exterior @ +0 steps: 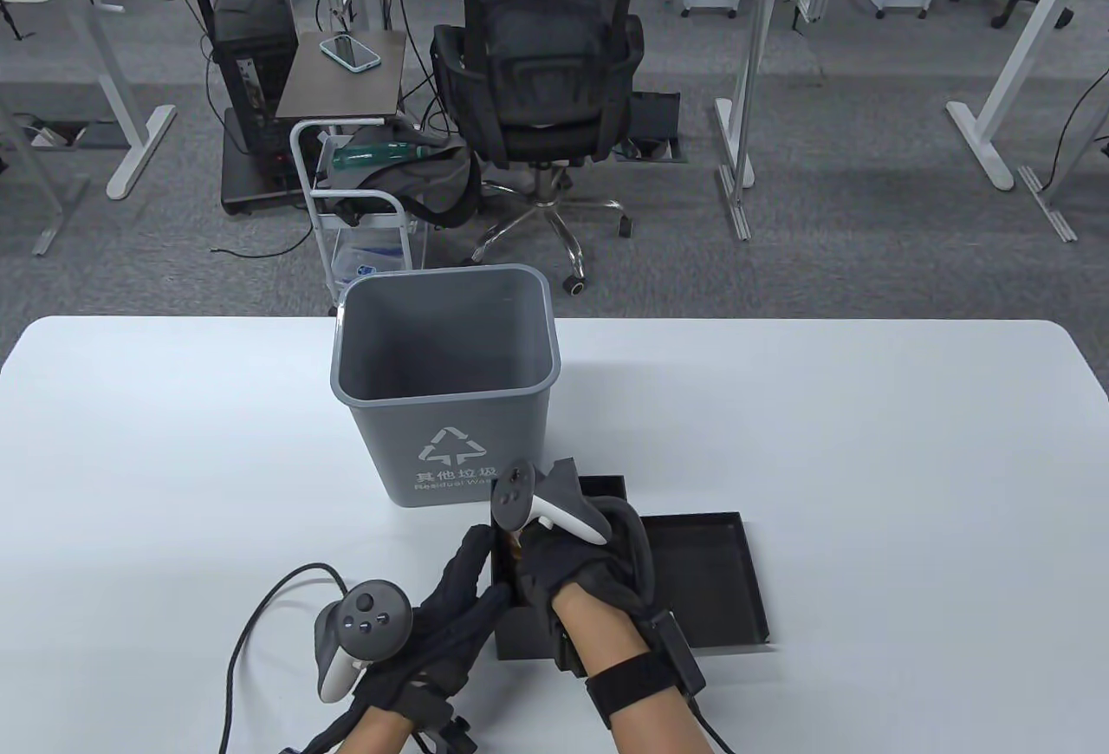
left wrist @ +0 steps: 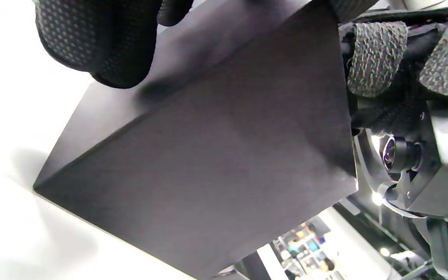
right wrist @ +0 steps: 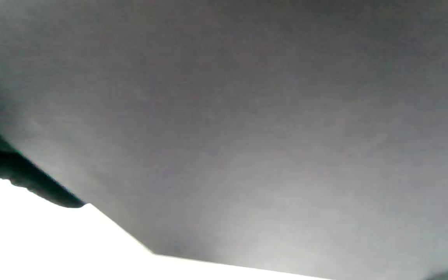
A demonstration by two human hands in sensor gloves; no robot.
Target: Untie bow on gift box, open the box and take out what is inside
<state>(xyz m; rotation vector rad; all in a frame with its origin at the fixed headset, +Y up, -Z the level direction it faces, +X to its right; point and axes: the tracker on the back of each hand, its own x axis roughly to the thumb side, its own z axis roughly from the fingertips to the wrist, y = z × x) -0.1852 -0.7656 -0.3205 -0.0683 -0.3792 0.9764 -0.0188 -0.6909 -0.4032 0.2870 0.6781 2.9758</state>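
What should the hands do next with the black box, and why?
Probably lift the right hand up out of the black box, bringing out whatever it reaches. The lid already lies open-side up beside the box, the left hand steadies the box's side, and the right fingers are hidden inside.

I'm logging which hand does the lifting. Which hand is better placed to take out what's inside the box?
Probably the right hand: it already reaches down into the open black box. The left hand lies against the box's outer left side, apparently steadying it.

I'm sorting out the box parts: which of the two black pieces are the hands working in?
The black box base beside the grey bin; the shallow black lid lies untouched to its right.
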